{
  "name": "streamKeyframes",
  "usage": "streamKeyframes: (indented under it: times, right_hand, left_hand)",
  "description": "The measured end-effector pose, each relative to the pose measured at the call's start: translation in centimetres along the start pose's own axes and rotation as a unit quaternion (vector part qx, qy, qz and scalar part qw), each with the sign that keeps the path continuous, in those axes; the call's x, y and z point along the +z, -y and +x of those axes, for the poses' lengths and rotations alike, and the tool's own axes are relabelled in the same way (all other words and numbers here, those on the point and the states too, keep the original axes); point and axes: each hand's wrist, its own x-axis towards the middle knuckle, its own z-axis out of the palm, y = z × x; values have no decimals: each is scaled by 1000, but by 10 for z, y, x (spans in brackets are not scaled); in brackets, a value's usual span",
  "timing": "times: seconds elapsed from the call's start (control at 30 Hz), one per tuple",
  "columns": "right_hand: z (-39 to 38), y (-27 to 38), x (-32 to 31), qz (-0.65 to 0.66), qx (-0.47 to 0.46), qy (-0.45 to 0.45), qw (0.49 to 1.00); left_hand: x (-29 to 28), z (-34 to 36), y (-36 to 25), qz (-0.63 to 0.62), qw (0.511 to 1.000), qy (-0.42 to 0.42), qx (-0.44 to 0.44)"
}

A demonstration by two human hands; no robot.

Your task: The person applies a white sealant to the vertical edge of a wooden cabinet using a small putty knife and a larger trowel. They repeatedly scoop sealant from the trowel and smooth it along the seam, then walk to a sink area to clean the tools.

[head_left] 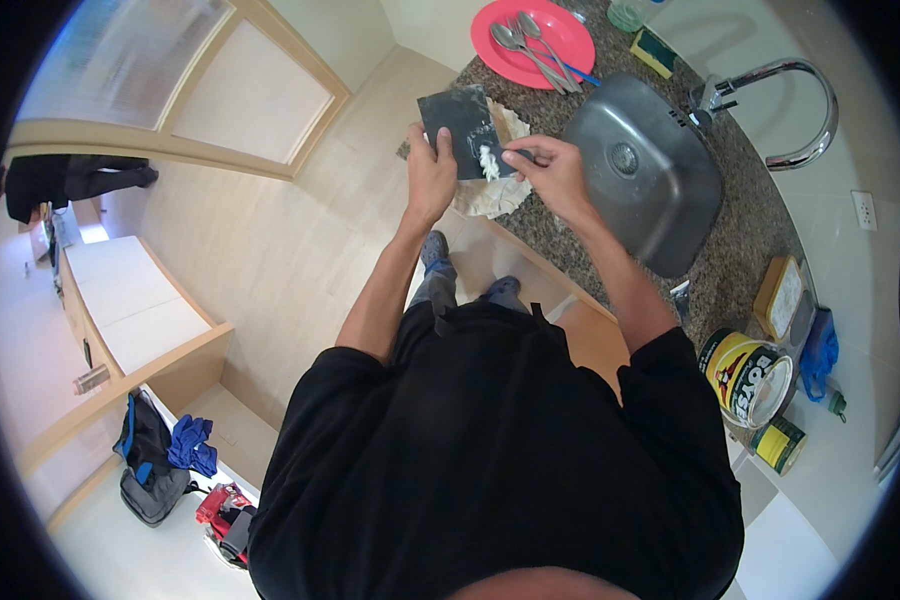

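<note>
My left hand is closed on the left edge of a thin, dark, square plate, thumb on top. A lump of white paste lies on the plate, and whitish smears mark its surface. My right hand pinches a small dark tool at the plate's right edge, beside the paste; its exact kind is hard to make out. Under the plate, a stained, crumpled sheet of paper sticks out over the front edge of the granite counter.
Right of my hands is a steel sink with a curved tap. Behind stands a pink plate with spoons and forks, near a sponge. A paint bucket and a small can stand near my right elbow.
</note>
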Motion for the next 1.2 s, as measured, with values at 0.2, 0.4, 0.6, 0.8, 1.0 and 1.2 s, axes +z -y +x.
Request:
streamKeyframes:
  times: [0.2,0.4,0.6,0.8,1.0,1.2]
  right_hand:
    - [-19,-10,-15,163,59,-66,983]
    - [-41,-11,-16,237,92,-73,964]
    - [-59,6,-14,271,83,-14,959]
    - [-73,30,-12,339,10,-21,941]
    - [-88,43,-22,390,-49,-35,919]
    - [-108,51,-25,390,-121,-36,912]
  left_hand:
    - [-2,-19,-7,-188,982,-11,-14]
    - [0,-33,-10,-408,906,43,-103]
    - [3,-49,-21,-443,887,61,-114]
    - [-5,-63,-39,-443,886,78,-114]
    - [-15,-73,-51,-423,903,54,-47]
    - [-33,-74,-63,-38,900,-18,433]
